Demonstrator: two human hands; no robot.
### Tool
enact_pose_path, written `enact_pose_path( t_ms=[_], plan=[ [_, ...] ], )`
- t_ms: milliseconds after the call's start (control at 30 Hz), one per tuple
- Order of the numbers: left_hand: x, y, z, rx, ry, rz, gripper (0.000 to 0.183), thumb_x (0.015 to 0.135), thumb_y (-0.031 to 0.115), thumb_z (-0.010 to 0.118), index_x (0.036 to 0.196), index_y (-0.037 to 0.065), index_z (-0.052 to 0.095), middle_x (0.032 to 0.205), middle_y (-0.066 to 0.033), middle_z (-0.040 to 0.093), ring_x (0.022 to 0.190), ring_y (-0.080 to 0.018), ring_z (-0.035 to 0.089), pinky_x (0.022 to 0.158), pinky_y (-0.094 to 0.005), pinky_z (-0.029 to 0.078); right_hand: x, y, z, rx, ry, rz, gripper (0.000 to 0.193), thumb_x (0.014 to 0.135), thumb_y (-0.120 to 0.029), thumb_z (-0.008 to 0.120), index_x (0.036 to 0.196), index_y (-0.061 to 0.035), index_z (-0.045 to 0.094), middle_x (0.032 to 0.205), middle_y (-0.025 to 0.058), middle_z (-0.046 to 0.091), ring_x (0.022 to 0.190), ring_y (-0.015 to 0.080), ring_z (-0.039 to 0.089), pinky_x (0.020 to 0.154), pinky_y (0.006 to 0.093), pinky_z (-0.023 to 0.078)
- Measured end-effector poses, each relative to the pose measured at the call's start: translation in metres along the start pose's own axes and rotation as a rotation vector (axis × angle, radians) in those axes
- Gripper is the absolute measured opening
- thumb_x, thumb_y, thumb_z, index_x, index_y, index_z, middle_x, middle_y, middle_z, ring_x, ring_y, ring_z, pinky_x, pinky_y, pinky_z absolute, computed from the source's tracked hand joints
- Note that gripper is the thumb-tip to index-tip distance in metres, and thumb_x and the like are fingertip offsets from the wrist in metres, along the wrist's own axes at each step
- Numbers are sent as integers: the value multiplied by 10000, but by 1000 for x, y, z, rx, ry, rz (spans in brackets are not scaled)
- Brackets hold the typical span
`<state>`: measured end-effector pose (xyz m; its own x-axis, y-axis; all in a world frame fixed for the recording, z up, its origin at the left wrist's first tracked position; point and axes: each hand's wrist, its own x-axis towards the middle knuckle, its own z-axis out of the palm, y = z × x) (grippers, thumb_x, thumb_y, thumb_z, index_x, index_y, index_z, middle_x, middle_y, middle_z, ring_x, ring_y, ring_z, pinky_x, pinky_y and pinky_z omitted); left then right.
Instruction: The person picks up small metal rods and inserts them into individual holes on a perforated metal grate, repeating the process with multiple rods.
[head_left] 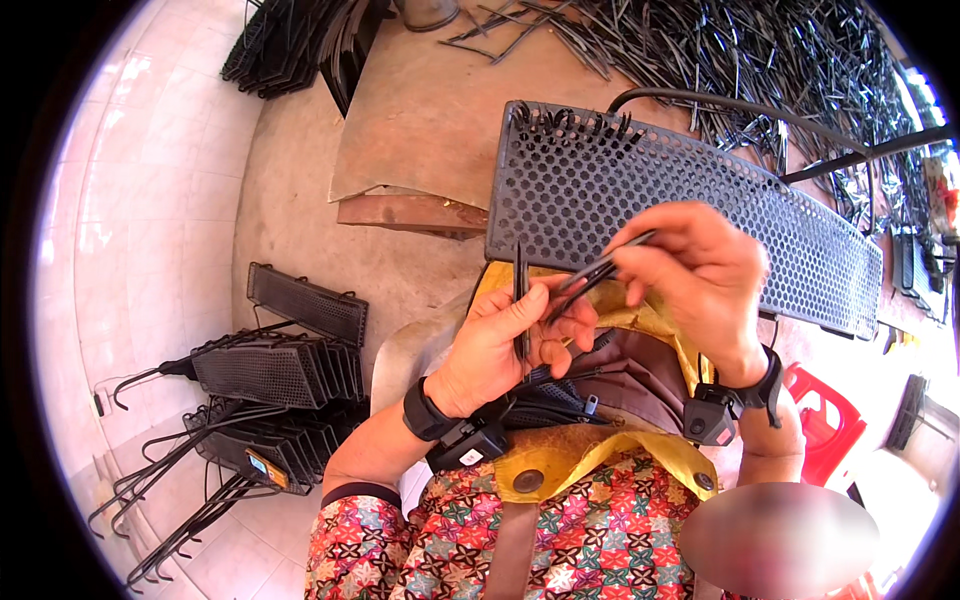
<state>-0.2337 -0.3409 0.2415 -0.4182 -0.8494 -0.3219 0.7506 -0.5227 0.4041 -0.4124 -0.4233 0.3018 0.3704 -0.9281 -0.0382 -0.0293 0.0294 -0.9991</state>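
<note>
My left hand (490,340) is closed around thin black strips (520,268), which stand up past the thumb. In front of my chest, my right hand (695,275) pinches more narrow black strips (598,272) between thumb and fingers. Their lower ends reach the fingers of my left hand. Exactly what they are made of, I cannot tell. Just beyond both hands lies a long black perforated metal panel (690,200) with a bent bar attached on its far side. Short dark curved pieces (565,122) stick up along its far left edge.
A large pile of loose black strips (730,60) spreads at the far right. Perforated racks with hooked rods (270,375) are stacked at left, a phone-like device (268,468) on them. More black racks (290,45) stand far left, near a brown board (420,130). A red stool (825,420) is at right.
</note>
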Motion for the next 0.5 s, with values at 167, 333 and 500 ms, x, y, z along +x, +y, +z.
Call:
enact_pose_path(
  t_ms=[167,333,500],
  plan=[
    [1,0,5,8,109,14,425,945,295,441,1246,-5,451,1090,-203,582,986,-316,599,785,-397,537,-5,-12,-4,-377,128,-518,166,776,43,634,935,28,585,757,50,644,559,58,575,450,179,423],
    [1,0,19,-11,45,23,432,935,326,452,1210,-7,471,1036,-236,582,907,-336,617,711,-395,548,3,-12,2,42,-192,203,208,773,-8,651,954,55,572,726,52,629,587,51,560,474,193,443],
    [-2,10,7,122,-231,-99,484,933,373,448,1162,-52,479,779,-137,584,558,-168,551,430,-248,427,10,-5,14,75,-291,287,302,767,-11,648,1030,78,530,703,65,611,603,72,560,491,209,460]
  ],
)
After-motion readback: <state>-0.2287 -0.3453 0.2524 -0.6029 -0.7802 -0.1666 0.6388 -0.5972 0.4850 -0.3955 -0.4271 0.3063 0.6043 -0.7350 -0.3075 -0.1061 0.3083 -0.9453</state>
